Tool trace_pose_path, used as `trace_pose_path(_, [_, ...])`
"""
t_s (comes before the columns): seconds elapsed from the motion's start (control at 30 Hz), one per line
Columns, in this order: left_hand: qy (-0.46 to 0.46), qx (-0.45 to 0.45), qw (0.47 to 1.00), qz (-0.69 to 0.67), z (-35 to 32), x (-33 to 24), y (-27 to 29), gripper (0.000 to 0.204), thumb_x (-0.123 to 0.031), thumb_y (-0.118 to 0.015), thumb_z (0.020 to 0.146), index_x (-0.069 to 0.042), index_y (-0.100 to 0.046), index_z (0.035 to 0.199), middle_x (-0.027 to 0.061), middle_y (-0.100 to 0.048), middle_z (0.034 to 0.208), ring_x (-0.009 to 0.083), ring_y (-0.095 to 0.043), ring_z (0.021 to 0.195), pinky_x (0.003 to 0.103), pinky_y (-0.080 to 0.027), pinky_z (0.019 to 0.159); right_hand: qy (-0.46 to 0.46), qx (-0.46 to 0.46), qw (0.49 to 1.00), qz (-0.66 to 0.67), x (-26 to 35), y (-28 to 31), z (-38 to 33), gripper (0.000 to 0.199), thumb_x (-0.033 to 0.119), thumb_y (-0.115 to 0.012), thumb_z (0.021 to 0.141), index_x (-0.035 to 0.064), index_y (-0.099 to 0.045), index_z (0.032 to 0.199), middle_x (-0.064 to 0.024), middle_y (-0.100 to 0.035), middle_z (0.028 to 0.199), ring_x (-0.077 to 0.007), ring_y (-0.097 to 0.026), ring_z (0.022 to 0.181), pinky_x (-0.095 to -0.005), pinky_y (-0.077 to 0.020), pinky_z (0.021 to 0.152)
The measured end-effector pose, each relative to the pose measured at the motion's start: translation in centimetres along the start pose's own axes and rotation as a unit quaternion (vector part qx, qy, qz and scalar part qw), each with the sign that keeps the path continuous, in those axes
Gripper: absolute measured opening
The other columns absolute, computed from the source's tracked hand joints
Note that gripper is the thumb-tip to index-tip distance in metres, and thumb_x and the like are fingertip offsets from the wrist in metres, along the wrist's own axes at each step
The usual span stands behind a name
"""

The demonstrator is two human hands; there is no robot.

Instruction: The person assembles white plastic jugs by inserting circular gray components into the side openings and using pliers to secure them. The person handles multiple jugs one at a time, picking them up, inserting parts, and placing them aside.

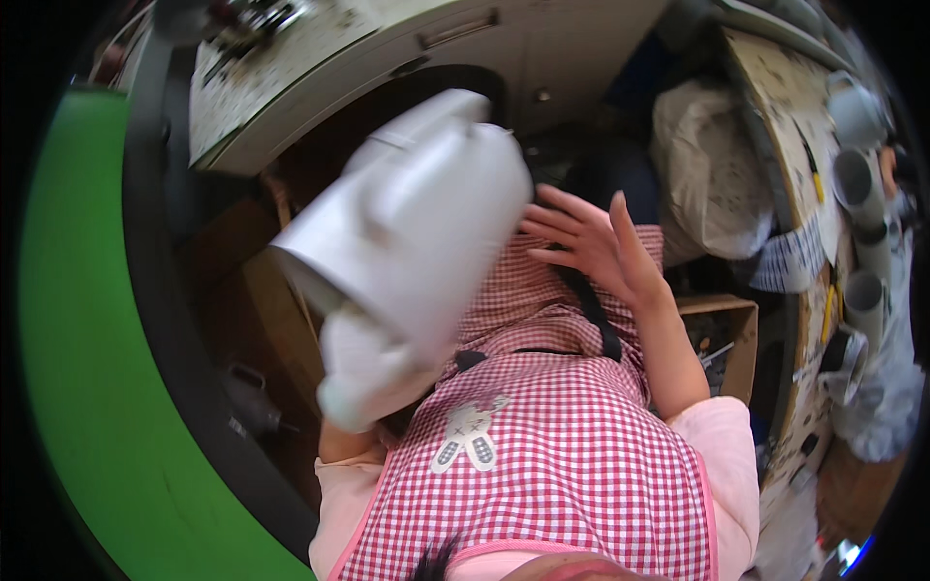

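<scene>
A white, jug-shaped plastic shell (426, 223) with a raised handle-like part along its top is held up before me, tilted and blurred by motion. My left hand (363, 368), in a white glove, reaches into its open lower end and holds it there. The fingers inside are hidden by the shell. My right hand (596, 242) is bare and open, its fingers spread beside the shell's far right end. Whether the fingertips touch the shell, I cannot tell.
A green surface (87, 339) with a dark edge runs along the left. Ahead stands a stained white worktable (291, 87) with a drawer. At right, a worn bench (775, 116) carries grey-white cylindrical parts (857, 184) and yellow-handled tools (828, 310). Below are a white sack (712, 165) and a cardboard box (741, 339).
</scene>
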State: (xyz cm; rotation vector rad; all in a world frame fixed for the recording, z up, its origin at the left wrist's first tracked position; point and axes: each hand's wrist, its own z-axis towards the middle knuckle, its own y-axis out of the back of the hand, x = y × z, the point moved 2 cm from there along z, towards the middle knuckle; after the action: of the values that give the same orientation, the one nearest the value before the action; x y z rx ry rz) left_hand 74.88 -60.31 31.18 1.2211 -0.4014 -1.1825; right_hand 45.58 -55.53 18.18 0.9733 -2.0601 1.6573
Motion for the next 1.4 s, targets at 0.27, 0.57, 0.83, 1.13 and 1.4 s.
trace_pose_path(0.27, [0.277, 0.544, 0.783, -0.121, 3.0, -0.3, -5.0, 0.034, -0.023, -0.071, 0.094, -0.009, -0.071, 0.124, 0.0156, -0.074, 0.11, 0.035, -0.071, 0.101, 0.042, -0.057, 0.089, 0.129, -0.147, 0.976, -0.097, 3.5, 4.1, -2.1, 0.057, 0.026, -0.077, 0.095, 0.0018, -0.056, 0.142, -0.012, -0.065, 0.135, -0.0212, -0.061, 0.125, -0.0347, -0.0459, 0.112])
trace_pose_path(0.57, [0.277, 0.057, 0.844, -0.456, 9.7, -2.8, -12.0, 0.044, -0.014, -0.066, 0.094, -0.002, -0.061, 0.137, 0.0111, -0.065, 0.133, 0.0226, -0.061, 0.122, 0.035, -0.046, 0.108, 0.237, -0.058, 0.85, -0.467, 8.0, 1.8, -4.9, 0.046, 0.027, -0.078, 0.094, 0.0043, -0.066, 0.132, -0.0112, -0.071, 0.122, -0.021, -0.068, 0.114, -0.0345, -0.0531, 0.101])
trace_pose_path(0.83, [0.148, -0.046, 0.866, -0.475, 9.2, -2.1, -10.5, 0.037, -0.03, -0.083, 0.086, 0.0, -0.071, 0.105, 0.0285, -0.063, 0.136, 0.0361, -0.063, 0.125, 0.046, -0.048, 0.106, 0.089, -0.378, 0.196, -0.9, 34.5, 36.3, -14.0, 0.034, 0.032, -0.052, 0.104, 0.0023, -0.068, 0.096, -0.0213, -0.068, 0.096, -0.043, -0.063, 0.098, -0.0544, -0.0484, 0.087])
trace_pose_path(1.13, [-0.018, -0.02, 0.984, -0.173, 7.7, 3.9, 0.8, 0.048, -0.039, -0.093, 0.064, -0.008, -0.073, 0.095, 0.0282, -0.067, 0.126, 0.0447, -0.067, 0.116, 0.047, -0.054, 0.095, 0.185, -0.446, 0.534, -0.694, 34.0, 30.4, -11.8, 0.038, 0.037, -0.056, 0.107, -0.0001, -0.063, 0.106, -0.0173, -0.068, 0.094, -0.0286, -0.065, 0.084, -0.0398, -0.0508, 0.072])
trace_pose_path(1.4, [-0.062, 0.122, 0.945, -0.296, 7.3, 5.2, -2.3, 0.043, -0.036, -0.094, 0.067, -0.01, -0.071, 0.093, 0.0233, -0.07, 0.12, 0.0424, -0.068, 0.113, 0.048, -0.054, 0.095, 0.145, 0.051, 0.805, -0.573, 11.0, -1.8, -3.8, 0.035, 0.016, -0.059, 0.103, 0.012, -0.061, 0.138, -0.0049, -0.064, 0.09, -0.0126, -0.063, 0.071, -0.024, -0.0488, 0.055])
